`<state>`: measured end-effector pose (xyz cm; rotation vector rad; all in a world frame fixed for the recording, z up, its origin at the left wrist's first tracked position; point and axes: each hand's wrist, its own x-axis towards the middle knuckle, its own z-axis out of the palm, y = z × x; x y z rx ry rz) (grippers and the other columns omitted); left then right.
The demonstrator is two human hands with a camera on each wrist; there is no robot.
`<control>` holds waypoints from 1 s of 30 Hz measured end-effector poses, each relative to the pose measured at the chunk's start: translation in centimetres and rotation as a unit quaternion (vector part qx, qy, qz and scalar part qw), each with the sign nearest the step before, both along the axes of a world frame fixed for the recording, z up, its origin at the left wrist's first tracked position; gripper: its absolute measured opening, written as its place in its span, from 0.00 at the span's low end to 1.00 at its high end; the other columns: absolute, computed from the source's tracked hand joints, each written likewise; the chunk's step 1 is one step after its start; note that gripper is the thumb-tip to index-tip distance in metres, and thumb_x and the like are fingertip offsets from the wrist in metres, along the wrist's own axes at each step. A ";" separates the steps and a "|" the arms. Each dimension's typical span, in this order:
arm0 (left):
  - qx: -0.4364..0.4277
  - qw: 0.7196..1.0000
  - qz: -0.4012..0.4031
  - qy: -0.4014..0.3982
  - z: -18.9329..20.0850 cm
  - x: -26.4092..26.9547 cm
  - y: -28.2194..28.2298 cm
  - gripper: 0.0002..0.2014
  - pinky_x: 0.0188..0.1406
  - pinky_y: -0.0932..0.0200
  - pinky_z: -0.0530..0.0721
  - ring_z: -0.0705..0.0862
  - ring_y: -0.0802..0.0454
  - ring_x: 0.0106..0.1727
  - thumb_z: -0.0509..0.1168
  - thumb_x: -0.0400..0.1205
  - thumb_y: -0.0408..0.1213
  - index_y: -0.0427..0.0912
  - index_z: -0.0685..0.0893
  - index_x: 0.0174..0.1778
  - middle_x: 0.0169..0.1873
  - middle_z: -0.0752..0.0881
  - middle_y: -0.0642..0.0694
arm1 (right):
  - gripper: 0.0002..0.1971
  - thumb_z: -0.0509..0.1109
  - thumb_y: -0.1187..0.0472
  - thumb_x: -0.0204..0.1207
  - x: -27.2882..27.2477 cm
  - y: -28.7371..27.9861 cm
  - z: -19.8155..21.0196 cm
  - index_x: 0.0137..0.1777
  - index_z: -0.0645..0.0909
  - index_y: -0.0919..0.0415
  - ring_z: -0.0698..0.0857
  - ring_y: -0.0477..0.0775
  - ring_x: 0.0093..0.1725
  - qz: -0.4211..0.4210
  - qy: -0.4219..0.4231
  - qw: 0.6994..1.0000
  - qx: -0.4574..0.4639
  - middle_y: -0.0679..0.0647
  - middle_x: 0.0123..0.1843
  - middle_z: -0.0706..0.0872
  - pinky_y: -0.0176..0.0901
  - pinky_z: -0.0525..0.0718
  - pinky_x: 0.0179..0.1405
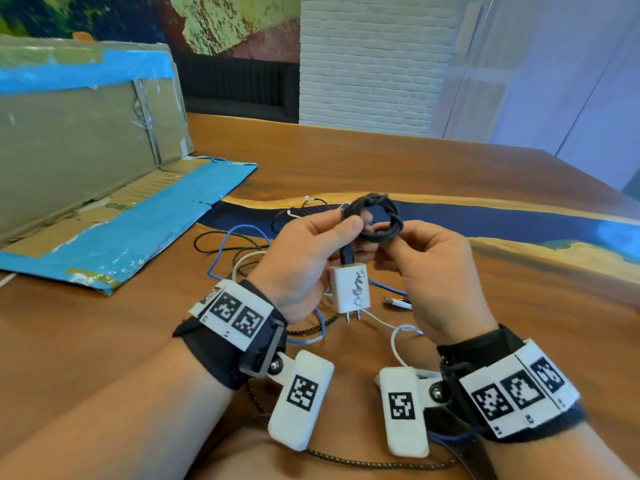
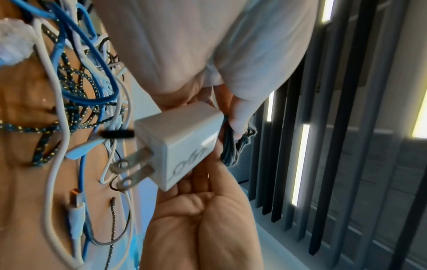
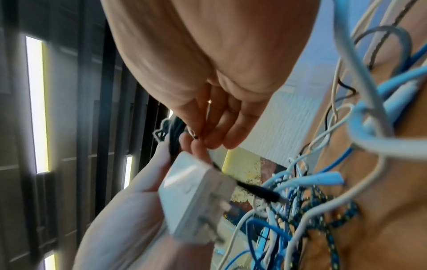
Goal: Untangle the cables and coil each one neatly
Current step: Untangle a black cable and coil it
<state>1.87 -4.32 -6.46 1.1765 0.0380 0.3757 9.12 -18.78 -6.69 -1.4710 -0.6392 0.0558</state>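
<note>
A black cable wound into a small coil (image 1: 377,216) is held above the table between both hands. My left hand (image 1: 311,258) pinches the coil's left side with thumb and fingers. My right hand (image 1: 429,265) pinches its lower right side. A white plug adapter (image 1: 349,287) hangs from the coil's end between the palms, prongs down; it also shows as the white plug adapter (image 2: 182,144) and the white plug adapter (image 3: 196,202). Below the hands lies a tangle of blue, white and braided cables (image 1: 242,251), seen too as the cable tangle (image 2: 80,109) and the cable tangle (image 3: 323,201).
A flattened cardboard box with blue tape (image 1: 97,188) stands and lies at the left of the wooden table (image 1: 450,168). A braided cable (image 1: 363,462) runs along the near edge. A loose USB plug (image 1: 398,302) lies under my right hand.
</note>
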 end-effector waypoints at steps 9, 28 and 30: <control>0.083 0.995 0.056 -0.007 -0.3 0.1 0.6 0.09 0.47 0.52 0.88 0.89 0.49 0.45 0.65 0.88 0.30 0.38 0.92 0.53 0.49 0.93 0.35 | 0.13 0.69 0.64 0.83 -0.8 0.6 -0.2 0.64 0.88 0.66 0.90 0.61 0.64 0.124 0.176 0.972 0.099 0.64 0.61 0.92 0.55 0.84 0.59; 0.058 0.997 0.048 0.035 -1.3 0.8 -0.1 0.09 0.50 0.41 0.88 0.87 0.39 0.45 0.67 0.87 0.32 0.35 0.92 0.55 0.48 0.91 0.33 | 0.05 0.69 0.68 0.84 -0.6 0.9 -0.5 0.51 0.86 0.60 0.90 0.51 0.47 0.152 0.201 0.966 0.055 0.56 0.47 0.91 0.47 0.85 0.40; 0.063 0.996 0.053 0.040 -1.5 0.8 0.2 0.09 0.48 0.43 0.88 0.87 0.39 0.46 0.68 0.87 0.34 0.36 0.92 0.57 0.47 0.90 0.29 | 0.08 0.68 0.73 0.83 -0.4 1.0 -0.4 0.55 0.85 0.61 0.91 0.50 0.41 0.110 0.221 0.966 0.072 0.58 0.46 0.91 0.42 0.83 0.33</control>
